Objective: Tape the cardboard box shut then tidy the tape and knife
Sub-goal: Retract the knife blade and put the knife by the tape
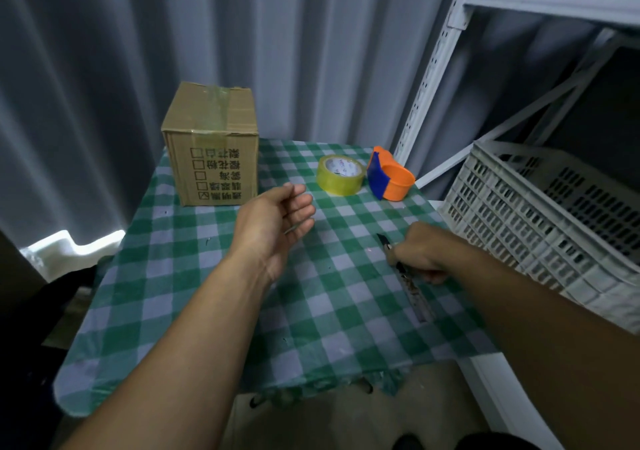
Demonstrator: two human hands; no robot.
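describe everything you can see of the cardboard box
The cardboard box is a small brown corrugated cube standing upright at the far left of the checked tablecloth. Clear tape runs across its closed top flaps. Its near face carries upside-down printed characters beside checkboxes, one of them ticked. Neither hand touches it.

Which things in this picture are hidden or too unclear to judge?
Head view only:
- Knife: the right hand covers its middle; whether the blade is out is too blurred to tell.
- Box: its back and far side face away, so the tape there is unseen.
- Tape roll: the label is too small to read.
- Crate: the frame edge cuts it off.
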